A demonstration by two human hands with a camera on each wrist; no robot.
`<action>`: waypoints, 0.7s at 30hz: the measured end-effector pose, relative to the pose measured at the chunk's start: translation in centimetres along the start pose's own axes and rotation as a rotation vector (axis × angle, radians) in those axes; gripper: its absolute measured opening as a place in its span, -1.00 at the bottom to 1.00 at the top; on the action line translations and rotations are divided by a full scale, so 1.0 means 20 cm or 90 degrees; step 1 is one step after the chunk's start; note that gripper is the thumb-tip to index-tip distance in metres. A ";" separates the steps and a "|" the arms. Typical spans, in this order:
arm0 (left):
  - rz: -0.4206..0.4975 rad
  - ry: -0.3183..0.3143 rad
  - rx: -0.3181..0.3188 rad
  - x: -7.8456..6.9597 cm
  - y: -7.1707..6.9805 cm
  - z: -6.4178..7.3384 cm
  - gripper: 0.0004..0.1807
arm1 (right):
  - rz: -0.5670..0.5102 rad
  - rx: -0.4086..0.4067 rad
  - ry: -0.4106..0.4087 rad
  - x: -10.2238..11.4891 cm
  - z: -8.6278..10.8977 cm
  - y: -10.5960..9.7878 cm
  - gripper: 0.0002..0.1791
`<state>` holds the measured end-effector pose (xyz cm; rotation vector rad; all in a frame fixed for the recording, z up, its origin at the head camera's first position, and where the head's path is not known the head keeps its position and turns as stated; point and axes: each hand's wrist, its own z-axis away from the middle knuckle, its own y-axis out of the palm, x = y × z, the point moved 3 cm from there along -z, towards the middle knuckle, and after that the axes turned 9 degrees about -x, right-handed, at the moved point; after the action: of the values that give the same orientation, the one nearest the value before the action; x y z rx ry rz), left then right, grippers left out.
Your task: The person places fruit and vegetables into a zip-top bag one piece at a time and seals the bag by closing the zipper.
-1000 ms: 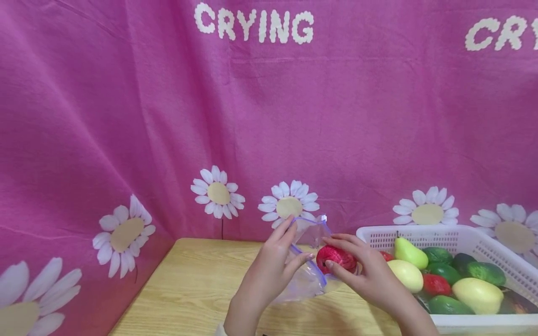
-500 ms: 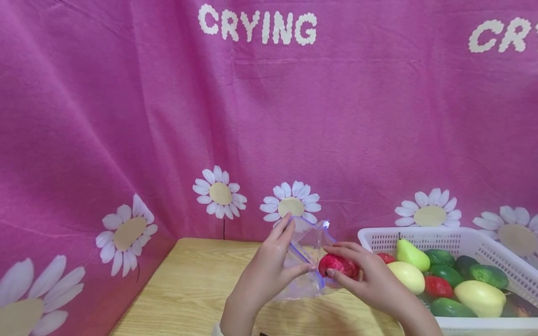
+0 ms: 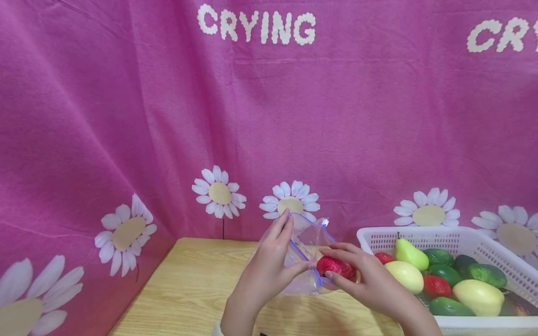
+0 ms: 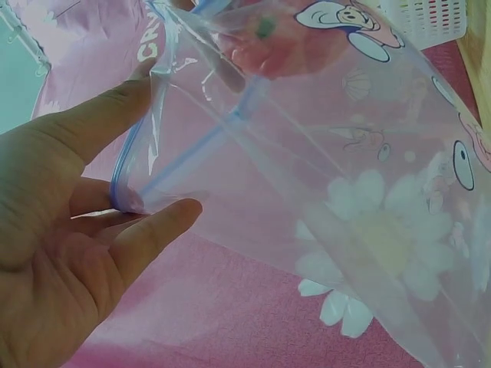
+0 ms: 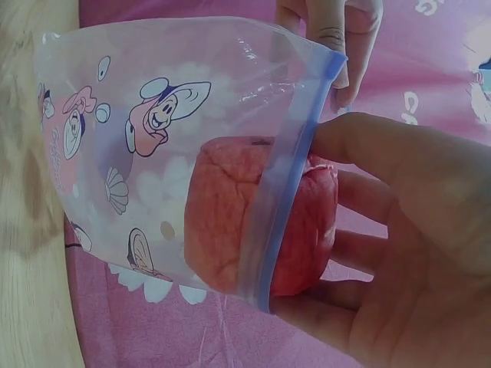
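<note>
A clear zip bag (image 3: 296, 285) with a blue-purple closure and cartoon prints is held above the table, its mouth spread toward the right. My left hand (image 3: 269, 263) holds the bag by its rim, thumb at the near edge and fingers at the far edge. With curled fingers and thumb, my right hand (image 3: 371, 275) grips a red fruit (image 3: 336, 267) with creased skin, its exact kind unclear. In the right wrist view, much of this red fruit (image 5: 226, 215) shows through the plastic, past the blue zip strip (image 5: 288, 192). A white slider (image 3: 325, 222) sits at the closure's far corner.
To the right stands a white perforated basket (image 3: 483, 322) holding a green pear (image 3: 412, 254), yellow mango-like fruits (image 3: 478, 296), cucumber-like green pieces and red ones. A pink daisy-printed cloth (image 3: 357, 116) hangs behind the wooden table (image 3: 189, 289).
The red fruit and right hand have shifted slightly left against the bag's mouth over the last half second. The left hand has risen a little, keeping the rim spread.
</note>
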<state>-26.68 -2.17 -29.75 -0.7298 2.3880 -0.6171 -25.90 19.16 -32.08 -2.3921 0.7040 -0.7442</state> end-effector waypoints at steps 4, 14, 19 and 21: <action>0.008 0.005 0.000 0.00 0.00 0.00 0.03 | -0.007 0.009 0.012 0.00 0.00 0.00 -0.57; 0.041 -0.031 0.007 0.01 -0.01 0.00 0.02 | 0.014 0.001 0.006 -0.01 0.01 0.00 -0.60; 0.041 -0.036 0.006 0.01 -0.02 0.00 0.03 | 0.044 -0.028 -0.019 0.00 0.01 0.00 -0.60; 0.042 -0.035 0.004 0.01 -0.02 0.00 0.03 | 0.057 -0.044 -0.028 0.00 0.00 0.00 -0.60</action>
<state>-26.66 -2.63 -29.59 -0.6541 2.3478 -0.5701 -25.85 19.25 -32.09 -2.4134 0.8252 -0.6382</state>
